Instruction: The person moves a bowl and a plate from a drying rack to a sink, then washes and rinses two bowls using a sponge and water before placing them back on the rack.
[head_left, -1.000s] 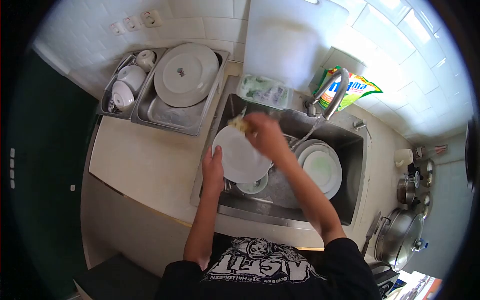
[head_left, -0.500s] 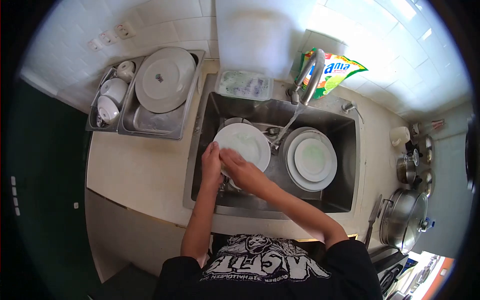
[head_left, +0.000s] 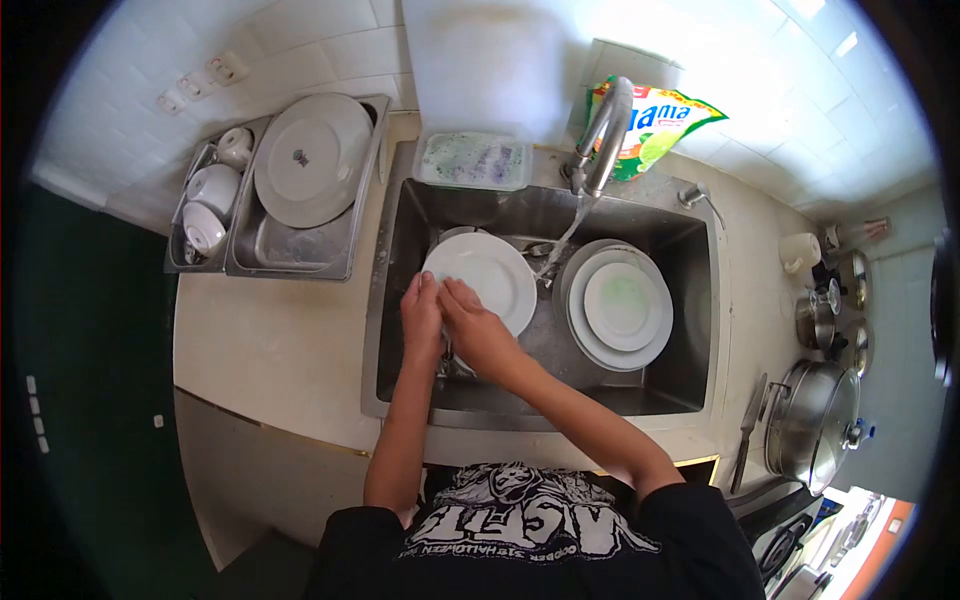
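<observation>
A round white plate (head_left: 495, 275) is in the left part of the steel sink, tilted a little. My left hand (head_left: 422, 318) grips it at its near left edge, fingers wrapped against the rim. My right hand (head_left: 478, 330) lies over the same edge, close to the left hand, with its fingers pressed together. What is under its palm is hidden. To the right rests a stack of plates (head_left: 652, 335), topped by a small white plate (head_left: 620, 305) with greenish suds. Water runs from the faucet (head_left: 606, 135) between the plate and the stack.
Left of the sink (head_left: 540, 410), a steel rack (head_left: 340, 265) holds a large plate (head_left: 312, 165) and white cups (head_left: 213, 186). A soapy tub (head_left: 472, 162) and a detergent bag (head_left: 650, 130) stand behind. A knife (head_left: 748, 435) and a lidded pot (head_left: 810, 425) are at right.
My right hand has shifted slightly on the plate's edge, and the plate face shows fewer suds. The whole view has moved a little. My left hand keeps its grip.
</observation>
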